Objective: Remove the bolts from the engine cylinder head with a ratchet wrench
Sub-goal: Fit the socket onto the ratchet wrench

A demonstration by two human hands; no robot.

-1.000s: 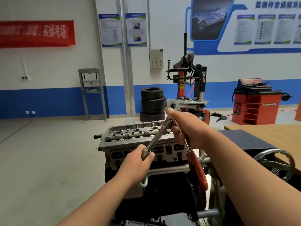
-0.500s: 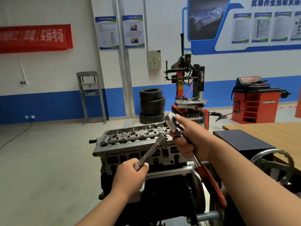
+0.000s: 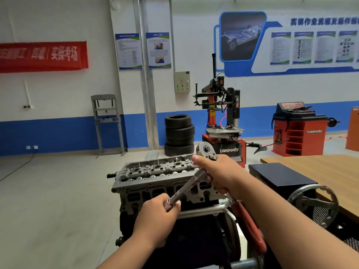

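So my left hand (image 3: 155, 212) grips the extension bar (image 3: 186, 188), which slants up-right toward the ratchet wrench (image 3: 206, 150) my right hand (image 3: 219, 175) is wrapped around. The cylinder head (image 3: 155, 171) sits just beyond both.

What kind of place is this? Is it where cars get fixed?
Most likely a car repair training workshop. There is a stack of tires and a tire changer machine by the wall, and an engine cylinder head up front.

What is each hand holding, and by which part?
The left hand grips a metal bar at its lower end. The right hand grips the ratchet just below its head, above the red handle.
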